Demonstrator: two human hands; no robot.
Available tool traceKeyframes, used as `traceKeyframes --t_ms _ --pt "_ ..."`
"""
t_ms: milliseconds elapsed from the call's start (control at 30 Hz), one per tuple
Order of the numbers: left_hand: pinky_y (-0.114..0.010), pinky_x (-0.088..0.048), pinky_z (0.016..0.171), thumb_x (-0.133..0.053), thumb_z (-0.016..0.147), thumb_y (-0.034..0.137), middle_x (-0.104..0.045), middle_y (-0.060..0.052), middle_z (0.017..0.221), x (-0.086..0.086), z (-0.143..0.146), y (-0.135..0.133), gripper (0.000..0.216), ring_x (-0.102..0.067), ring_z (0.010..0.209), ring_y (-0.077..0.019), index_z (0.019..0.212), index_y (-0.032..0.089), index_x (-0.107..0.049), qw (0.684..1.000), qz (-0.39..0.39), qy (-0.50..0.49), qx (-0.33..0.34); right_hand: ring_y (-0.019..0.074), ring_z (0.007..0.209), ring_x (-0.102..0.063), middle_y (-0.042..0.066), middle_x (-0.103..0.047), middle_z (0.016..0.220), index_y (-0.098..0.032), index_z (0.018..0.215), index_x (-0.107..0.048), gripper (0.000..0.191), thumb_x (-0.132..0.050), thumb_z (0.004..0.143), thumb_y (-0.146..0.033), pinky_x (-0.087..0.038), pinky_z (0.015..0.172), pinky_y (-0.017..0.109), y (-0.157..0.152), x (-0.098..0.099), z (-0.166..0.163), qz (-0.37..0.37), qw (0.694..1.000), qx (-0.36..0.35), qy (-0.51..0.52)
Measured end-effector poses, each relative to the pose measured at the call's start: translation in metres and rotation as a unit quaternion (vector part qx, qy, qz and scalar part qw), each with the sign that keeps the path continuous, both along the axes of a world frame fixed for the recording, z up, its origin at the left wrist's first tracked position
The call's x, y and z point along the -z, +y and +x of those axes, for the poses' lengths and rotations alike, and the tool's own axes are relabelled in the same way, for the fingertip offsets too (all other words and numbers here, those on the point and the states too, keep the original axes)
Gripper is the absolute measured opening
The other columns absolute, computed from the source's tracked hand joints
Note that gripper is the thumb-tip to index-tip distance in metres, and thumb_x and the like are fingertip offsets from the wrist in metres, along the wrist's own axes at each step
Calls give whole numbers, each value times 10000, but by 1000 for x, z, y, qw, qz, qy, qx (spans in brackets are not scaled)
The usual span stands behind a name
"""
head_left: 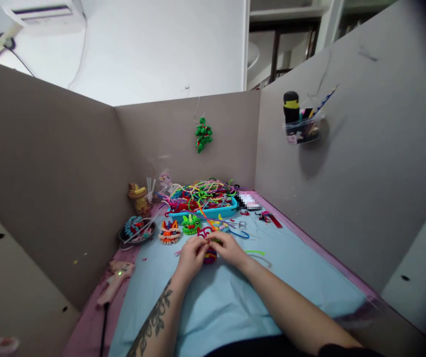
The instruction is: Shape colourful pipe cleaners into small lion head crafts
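Turquoise plastic walls the tray (204,215), likely keeping the loose fuzzy stems (213,191) together. Nearer us than the tray, our left hand (193,253) and right hand (229,248) pinch a red-purple fuzzy piece (210,257) between almost closed fingertips, probably so each steadies it for the other. The green figure (190,225) sits just before the tray; the glue gun (116,283) lies front-left of it, presumably keeping heat aside.
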State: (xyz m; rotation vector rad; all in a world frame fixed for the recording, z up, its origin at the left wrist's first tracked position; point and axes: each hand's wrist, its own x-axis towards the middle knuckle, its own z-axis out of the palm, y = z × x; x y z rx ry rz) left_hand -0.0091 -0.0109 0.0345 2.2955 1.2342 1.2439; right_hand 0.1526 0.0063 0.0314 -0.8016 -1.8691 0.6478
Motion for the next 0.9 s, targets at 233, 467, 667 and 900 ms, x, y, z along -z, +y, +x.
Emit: traceKeyframes --t_ms 233,467,667,900 --pt "-261 -412 625 -461 839 320 -603 -30 689 1 1 1 250 -541 674 -149 717 170 -619 998 -34 -27 -37 153 779 -563 27 -625 818 -190 837 -614 148 -493 791 -119 -436 740 276 0 4 -1 46 997 25 -55" --pt "-229 -375 571 -472 819 323 -584 -5 653 4 2 4 247 -514 618 -125 668 161 -582 995 -40 -53 -74 151 793 -555 26 -616 823 -193 847 -593 153 -477 797 -108 -424 754 272 -3 5 -6 48 996 24 -65" --pt "-227 -369 565 -467 814 298 -562 1 634 4 0 5 231 -497 599 -121 654 161 -562 996 -42 -45 -66 137 722 -546 8 -601 761 -178 766 -569 91 -496 758 -124 -423 667 236 -4 3 -9 -12 998 38 -58" --pt "-265 -415 642 -438 840 248 -591 -37 759 -3 0 -3 167 -527 704 -147 780 175 -575 999 1 -18 -33 116 670 -533 -16 -571 714 -167 755 -548 56 -501 730 -147 -426 625 216 2 5 -9 -86 996 20 -1"
